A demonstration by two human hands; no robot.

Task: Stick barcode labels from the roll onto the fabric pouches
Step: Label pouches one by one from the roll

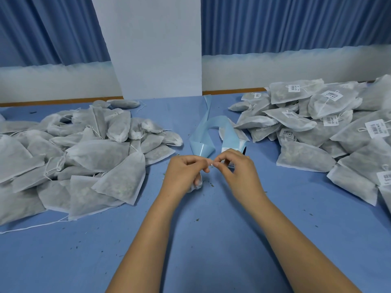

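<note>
Over table (203, 240), hands (186, 168) (238, 170) pinching label (230, 165)

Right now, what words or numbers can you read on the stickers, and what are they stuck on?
Stickers on the right pile of pouches: barcodes and print, too blurred to read.
Sticker roll behind the hands: small print, too blurred to read.
Tiny sticker pinched by left hand and right hand: too small to read.
Left pile of pouches: no stickers show.
No text can be read anywhere.
</note>
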